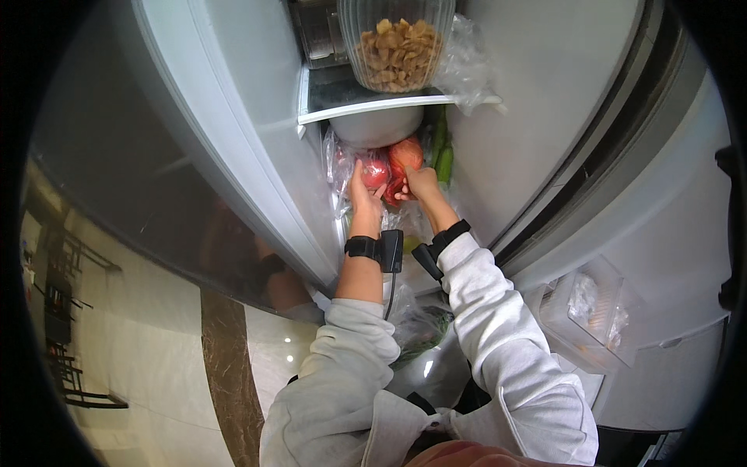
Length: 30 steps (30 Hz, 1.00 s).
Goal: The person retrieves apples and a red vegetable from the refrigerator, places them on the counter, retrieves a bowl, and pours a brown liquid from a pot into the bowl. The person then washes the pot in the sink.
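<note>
Inside the lower part of an open refrigerator, my left hand [366, 190] is around a round red fruit or vegetable [375, 172] wrapped in a clear plastic bag [338, 157]. Close on its right, my right hand [422, 182] has its fingers curled on a thin red bag [393, 191]. An orange-red round item [407, 154], perhaps in the same bag, sits just above those fingers. Long green vegetables [444, 163] lie along the right wall. Behind the red items is a whitish rounded bowl [376, 127]. My fingers partly hide both bags.
Above, a glass shelf [373, 108] holds a clear container [402, 52] of brown flakes or slices and a crumpled plastic bag [464, 64]. A bag of greens [423, 333] lies on the floor before me. A clear bin [583, 315] is at lower right. Refrigerator doors flank both arms.
</note>
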Motion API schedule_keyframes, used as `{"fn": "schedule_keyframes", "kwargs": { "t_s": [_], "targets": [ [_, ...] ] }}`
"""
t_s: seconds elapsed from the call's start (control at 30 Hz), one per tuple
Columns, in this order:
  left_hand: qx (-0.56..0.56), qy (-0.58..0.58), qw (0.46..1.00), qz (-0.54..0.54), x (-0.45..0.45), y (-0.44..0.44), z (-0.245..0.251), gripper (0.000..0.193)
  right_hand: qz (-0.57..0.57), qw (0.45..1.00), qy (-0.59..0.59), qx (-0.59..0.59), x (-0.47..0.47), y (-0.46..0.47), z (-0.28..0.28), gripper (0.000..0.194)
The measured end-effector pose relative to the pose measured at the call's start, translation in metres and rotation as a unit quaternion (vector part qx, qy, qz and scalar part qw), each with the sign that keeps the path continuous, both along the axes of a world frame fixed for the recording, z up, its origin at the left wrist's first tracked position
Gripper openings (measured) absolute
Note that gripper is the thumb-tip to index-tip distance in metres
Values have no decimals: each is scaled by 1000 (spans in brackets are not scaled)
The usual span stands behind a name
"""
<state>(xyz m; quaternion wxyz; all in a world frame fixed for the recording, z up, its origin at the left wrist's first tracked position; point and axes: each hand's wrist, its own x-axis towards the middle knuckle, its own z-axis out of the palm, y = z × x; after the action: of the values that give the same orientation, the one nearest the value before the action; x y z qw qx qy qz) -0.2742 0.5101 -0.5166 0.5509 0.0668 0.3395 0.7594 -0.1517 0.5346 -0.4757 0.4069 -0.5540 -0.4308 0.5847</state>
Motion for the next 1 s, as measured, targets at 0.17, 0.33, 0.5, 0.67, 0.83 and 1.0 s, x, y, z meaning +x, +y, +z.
{"fn": "schedule_keyframes", "kwargs": {
  "t_s": [0.17,0.33,0.5,0.67,0.83,1.0],
  "targets": [
    [-30,-14,998,-45,-17,6,18,66,-4,997,76,26,11,-15,-19,37],
    [-36,49,998,-28,-22,9,38,76,54,992,-2,110,19,-53,-51,37],
    [-19,88,995,-36,-20,8,40,81,22,997,66,45,32,-107,-47,36],
    [-33,76,995,-52,-24,18,26,77,0,992,129,3,51,-139,-12,36],
    [-33,91,994,-44,-18,23,9,62,-4,988,151,-41,82,-175,-12,35],
    [-42,117,991,-54,-18,22,9,53,20,985,140,-96,89,-200,-56,38]
  ]
}}
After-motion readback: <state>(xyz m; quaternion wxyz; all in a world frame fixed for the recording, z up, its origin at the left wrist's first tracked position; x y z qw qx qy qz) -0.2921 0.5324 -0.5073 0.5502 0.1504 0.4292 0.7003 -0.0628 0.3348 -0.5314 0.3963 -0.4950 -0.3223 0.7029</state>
